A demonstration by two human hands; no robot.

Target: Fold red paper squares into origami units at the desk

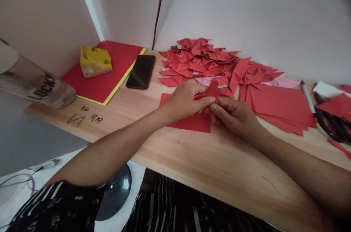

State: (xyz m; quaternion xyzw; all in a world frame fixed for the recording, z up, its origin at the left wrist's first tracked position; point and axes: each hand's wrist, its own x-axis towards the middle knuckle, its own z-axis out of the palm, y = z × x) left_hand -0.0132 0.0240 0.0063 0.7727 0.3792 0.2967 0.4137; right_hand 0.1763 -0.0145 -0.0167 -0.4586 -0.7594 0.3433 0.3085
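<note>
My left hand (189,101) and my right hand (233,112) meet over the table, both pinching one small folded piece of red paper (212,88). Its pointed top sticks up above my thumbs, while my fingers cover its lower part. Beneath my hands lies a flat sheet of red paper (189,124). Just behind them spreads a heap of folded red and pink paper pieces (203,60). To the right of my right hand is a stack of flat red paper (282,104).
Scissors (326,124) with black handles, partly under red scraps, and a pen (307,97) lie at the right. On the left are a black phone (141,72), large red and yellow sheets (115,78), a yellow packet (95,62) and a clear bottle (41,82). A wall stands behind.
</note>
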